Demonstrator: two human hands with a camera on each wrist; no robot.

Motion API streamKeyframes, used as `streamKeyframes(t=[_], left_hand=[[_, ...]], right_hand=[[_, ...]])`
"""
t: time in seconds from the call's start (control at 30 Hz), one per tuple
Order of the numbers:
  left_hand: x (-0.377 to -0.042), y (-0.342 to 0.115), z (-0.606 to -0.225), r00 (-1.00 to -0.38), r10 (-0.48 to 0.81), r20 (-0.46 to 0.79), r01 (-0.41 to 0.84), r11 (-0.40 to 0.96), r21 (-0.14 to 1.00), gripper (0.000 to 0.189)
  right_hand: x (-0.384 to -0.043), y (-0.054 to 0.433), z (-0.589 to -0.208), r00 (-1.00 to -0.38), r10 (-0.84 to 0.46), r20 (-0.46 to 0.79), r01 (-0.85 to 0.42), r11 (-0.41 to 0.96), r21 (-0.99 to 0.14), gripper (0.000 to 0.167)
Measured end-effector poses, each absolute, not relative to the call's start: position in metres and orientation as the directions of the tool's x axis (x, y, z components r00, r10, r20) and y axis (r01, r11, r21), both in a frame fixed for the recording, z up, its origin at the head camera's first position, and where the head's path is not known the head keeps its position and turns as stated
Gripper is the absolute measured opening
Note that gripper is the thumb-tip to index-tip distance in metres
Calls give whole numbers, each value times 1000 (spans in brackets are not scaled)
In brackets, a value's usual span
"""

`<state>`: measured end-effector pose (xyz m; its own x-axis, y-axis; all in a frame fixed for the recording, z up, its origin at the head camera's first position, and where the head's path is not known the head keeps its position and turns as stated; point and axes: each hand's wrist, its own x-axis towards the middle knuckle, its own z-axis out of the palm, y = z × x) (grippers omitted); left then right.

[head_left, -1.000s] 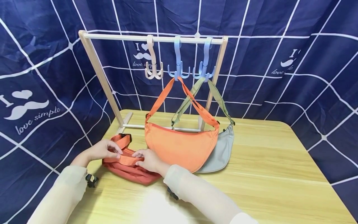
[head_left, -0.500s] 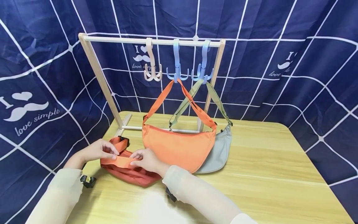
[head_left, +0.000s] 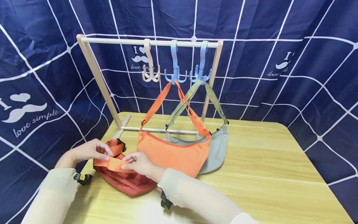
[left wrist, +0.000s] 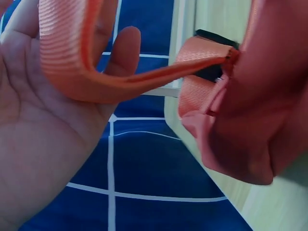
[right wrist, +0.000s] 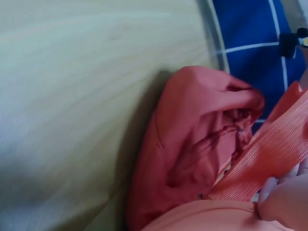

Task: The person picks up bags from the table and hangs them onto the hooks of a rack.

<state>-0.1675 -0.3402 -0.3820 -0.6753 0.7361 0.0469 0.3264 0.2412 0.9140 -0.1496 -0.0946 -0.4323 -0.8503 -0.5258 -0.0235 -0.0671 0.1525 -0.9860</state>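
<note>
A red waist bag point(head_left: 127, 183) lies slumped on the table at the left, its orange webbing strap point(head_left: 115, 165) raised in front of my fingers. My left hand point(head_left: 85, 153) pinches that strap near its left part between thumb and fingers; in the left wrist view the strap point(left wrist: 67, 57) loops across the fingers. A little to the right, my right hand point(head_left: 144, 166) pinches the same strap. The bag's black buckle point(head_left: 120, 145) shows behind the left fingers. An orange shoulder bag point(head_left: 170, 155) hangs just beyond my right hand, and a grey bag point(head_left: 217, 152) with a green strap hangs behind it.
A wooden rack point(head_left: 96, 74) stands at the back of the table point(head_left: 265, 168). Its top bar carries a cream hook point(head_left: 151, 73) and two blue hooks. The orange bag's strap is on the middle hook, the green strap on the right one. A blue gridded curtain surrounds the table.
Both hands have drawn the red bag and its strap a little left and nearer to me. The orange bag has shifted slightly. The head view has also moved a little.
</note>
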Motion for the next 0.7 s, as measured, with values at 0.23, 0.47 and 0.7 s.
streamKeyframes(t=[0.23, 0.47, 0.7], left_hand=[[-166, -341, -371, -634, 772, 43, 292, 188, 938, 20], [-164, -341, -356, -616, 773, 155, 375, 115, 920, 31], [-165, -342, -333, -570, 792, 217, 413, 48, 910, 29]], right_hand=[[-145, -97, -414, -832, -553, -37, -40, 126, -991, 18], [-148, -100, -395, -809, -586, -46, -8, 88, -996, 19], [-149, -102, -370, -800, -599, -27, -39, 96, -995, 21]])
